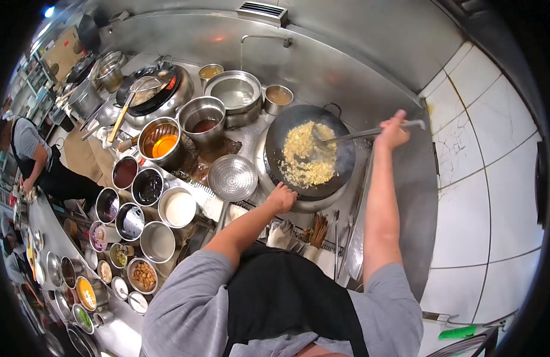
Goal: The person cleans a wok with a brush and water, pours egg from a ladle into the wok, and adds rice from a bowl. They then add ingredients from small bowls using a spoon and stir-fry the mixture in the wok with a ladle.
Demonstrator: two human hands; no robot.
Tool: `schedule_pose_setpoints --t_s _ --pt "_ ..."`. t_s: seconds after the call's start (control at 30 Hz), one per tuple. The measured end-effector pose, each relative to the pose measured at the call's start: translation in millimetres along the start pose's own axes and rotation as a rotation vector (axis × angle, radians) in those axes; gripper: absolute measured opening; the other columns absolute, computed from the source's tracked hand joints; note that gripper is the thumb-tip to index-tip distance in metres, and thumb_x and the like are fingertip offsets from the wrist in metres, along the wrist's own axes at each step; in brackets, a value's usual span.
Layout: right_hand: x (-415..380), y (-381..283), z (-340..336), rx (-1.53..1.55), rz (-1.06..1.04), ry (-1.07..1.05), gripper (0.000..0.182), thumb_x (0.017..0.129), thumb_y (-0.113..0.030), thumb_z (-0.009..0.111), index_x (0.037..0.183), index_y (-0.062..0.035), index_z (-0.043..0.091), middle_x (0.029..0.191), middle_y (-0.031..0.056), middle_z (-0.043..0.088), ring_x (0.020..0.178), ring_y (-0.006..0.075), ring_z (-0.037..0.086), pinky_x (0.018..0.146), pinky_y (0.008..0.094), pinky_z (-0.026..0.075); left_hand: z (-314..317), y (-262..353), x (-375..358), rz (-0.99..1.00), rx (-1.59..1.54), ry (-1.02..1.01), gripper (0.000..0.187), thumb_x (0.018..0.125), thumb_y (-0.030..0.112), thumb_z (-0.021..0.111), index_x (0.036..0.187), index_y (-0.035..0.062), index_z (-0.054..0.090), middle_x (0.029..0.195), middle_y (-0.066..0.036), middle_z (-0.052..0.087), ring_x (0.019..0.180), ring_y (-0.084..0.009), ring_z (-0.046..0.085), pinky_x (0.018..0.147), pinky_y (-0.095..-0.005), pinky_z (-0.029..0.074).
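Yellowish-white chopped food, like egg or rice, lies in a dark wok on the stove, with a little steam over it. My right hand is closed round the handle of a metal ladle, whose bowl rests in the food. At the wok's near left rim is my left hand, its fingers wrapped on the edge; whether a cloth or handle lies under them is hidden. A perforated strainer sits just left of the wok.
Metal pots, one with orange liquid, stand left of the wok. A second wok is farther back. Bowls of ingredients fill the left side. A water spout juts from the back wall. Another person stands at far left.
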State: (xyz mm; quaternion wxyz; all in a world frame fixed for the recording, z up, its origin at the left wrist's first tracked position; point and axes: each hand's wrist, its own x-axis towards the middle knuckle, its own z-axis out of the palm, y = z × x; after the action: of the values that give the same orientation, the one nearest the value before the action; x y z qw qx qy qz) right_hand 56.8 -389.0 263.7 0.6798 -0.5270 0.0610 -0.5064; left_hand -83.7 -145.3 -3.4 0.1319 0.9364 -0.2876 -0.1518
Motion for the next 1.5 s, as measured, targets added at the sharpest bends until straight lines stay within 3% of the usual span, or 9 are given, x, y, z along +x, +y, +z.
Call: schedule_pose_setpoints --t_s 0.13,0.4,0.57,0.7,0.93,1.1,1.2,1.33,1.5 --pt "-26.3 30.8 -4.7 -0.007 0.017 0.067 0.036 0.093 -0.023 0.063 0.067 -0.0081 0.044 0.05 0.0013 0.046 0.04 0.0095 0.044 0.039 0.0254 0.038 1.7 0.0 -0.3 0.008 -0.046 0.062 0.027 0.088 0.02 0.051 0.11 0.0111 0.063 0.11 -0.011 0.065 0.117 -0.0283 0.052 0.113 -0.0476 0.023" --pt "-157.7 -18.5 -2.6 0.181 -0.011 -0.659 0.03 0.092 -0.012 0.061 0.067 -0.008 0.047 0.055 0.0003 0.049 0.046 0.0067 0.046 0.041 0.0236 0.034 3.3 2.4 0.9 -0.016 -0.043 0.038 0.026 0.092 0.023 0.047 0.108 0.01 0.063 0.108 -0.01 0.065 0.112 -0.0285 0.053 0.111 -0.0474 0.026" --pt "6.7 5.4 -27.9 -0.008 0.035 -0.079 0.037 0.093 -0.024 0.062 0.064 -0.0077 0.046 0.052 0.0016 0.048 0.041 0.0093 0.043 0.04 0.0261 0.037 5.8 1.2 1.3 0.03 -0.006 0.063 0.024 0.091 0.023 0.048 0.106 0.012 0.063 0.102 -0.01 0.066 0.11 -0.029 0.054 0.11 -0.0489 0.026" --pt "-7.3 1.1 -39.1 -0.176 -0.025 0.066 0.038 0.094 -0.026 0.063 0.065 -0.0078 0.045 0.049 0.0025 0.048 0.04 0.0095 0.043 0.039 0.0264 0.037 7.9 -0.7 5.0 0.021 -0.052 0.092 0.025 0.093 0.024 0.046 0.106 0.0118 0.063 0.104 -0.011 0.065 0.112 -0.0289 0.054 0.112 -0.0496 0.024" --pt "-157.9 -62.2 -9.5 0.132 0.139 -0.541 0.03 0.093 -0.008 0.059 0.066 -0.0096 0.045 0.053 0.0004 0.05 0.043 0.0075 0.047 0.039 0.025 0.038 8.2 -4.0 5.3 0.03 -0.044 0.045 0.026 0.092 0.02 0.046 0.108 0.0112 0.064 0.106 -0.011 0.065 0.112 -0.0293 0.053 0.112 -0.0487 0.024" --pt "-52.6 3.6 -41.9 -0.046 0.046 -0.185 0.034 0.094 -0.018 0.062 0.07 -0.01 0.039 0.053 0.0006 0.045 0.041 0.0078 0.042 0.038 0.0251 0.036 5.4 0.7 3.1 0.041 -0.042 0.092 0.027 0.093 0.024 0.045 0.107 0.0097 0.064 0.106 -0.011 0.065 0.112 -0.0293 0.053 0.111 -0.0493 0.025" --pt "8.2 -35.9 -53.8 -0.039 0.043 0.009 0.037 0.094 -0.022 0.063 0.068 -0.011 0.04 0.053 0.0002 0.045 0.041 0.0074 0.039 0.039 0.0242 0.036 3.7 -1.9 5.5 0.048 -0.05 0.086 0.028 0.094 0.025 0.044 0.106 0.008 0.063 0.107 -0.012 0.065 0.111 -0.0297 0.054 0.111 -0.0494 0.025" --pt "-57.7 -16.6 -60.2 -0.262 -0.148 -0.11 0.037 0.094 -0.015 0.062 0.065 -0.0111 0.038 0.052 -0.0012 0.042 0.041 0.0075 0.04 0.04 0.0243 0.035 4.8 2.2 5.5 0.038 -0.069 0.049 0.03 0.094 0.026 0.044 0.105 0.0064 0.063 0.108 -0.013 0.065 0.111 -0.0306 0.054 0.112 -0.0485 0.025" --pt "-108.7 -77.2 -8.9 0.063 0.243 -0.497 0.037 0.094 -0.016 0.062 0.064 -0.0107 0.041 0.05 0.0008 0.046 0.043 0.009 0.045 0.041 0.0261 0.036 3.2 5.4 5.8 0.048 -0.071 0.02 0.03 0.093 0.028 0.044 0.099 0.0064 0.064 0.105 -0.016 0.067 0.111 -0.0318 0.055 0.109 -0.0473 0.029"
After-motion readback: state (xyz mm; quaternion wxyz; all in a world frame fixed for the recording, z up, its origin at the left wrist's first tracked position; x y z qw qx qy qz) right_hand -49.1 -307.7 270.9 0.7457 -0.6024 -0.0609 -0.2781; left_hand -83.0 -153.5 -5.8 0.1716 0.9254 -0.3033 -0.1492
